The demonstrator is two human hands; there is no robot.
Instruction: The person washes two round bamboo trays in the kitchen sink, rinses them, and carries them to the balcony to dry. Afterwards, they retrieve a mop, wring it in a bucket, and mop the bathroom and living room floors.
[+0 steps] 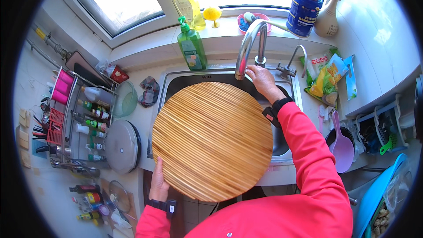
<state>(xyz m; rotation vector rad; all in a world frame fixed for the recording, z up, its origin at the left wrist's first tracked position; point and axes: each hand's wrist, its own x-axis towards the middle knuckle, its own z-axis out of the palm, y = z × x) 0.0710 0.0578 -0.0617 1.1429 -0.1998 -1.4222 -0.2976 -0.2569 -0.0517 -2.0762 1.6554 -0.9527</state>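
Note:
My left hand [159, 181] grips the lower left rim of a large round wooden board with a ridged, slatted surface [213, 142]. The board slants over the stainless steel sink [282, 145] and hides most of its basin. Its near edge reaches past the counter front. My right hand [262, 81] is at the chrome gooseneck faucet [246, 44], fingers beside the spout's end and just below the faucet's base. Whether those fingers hold a part of the faucet cannot be made out. No water stream is visible.
A green pump bottle [192, 48] stands behind the sink. A smaller tap [287, 69] rises right of the faucet. Left are a grey cloth [149, 92], a glass bowl [125, 99] and a bottle rack [71, 105]. A purple ladle [342, 148] lies right.

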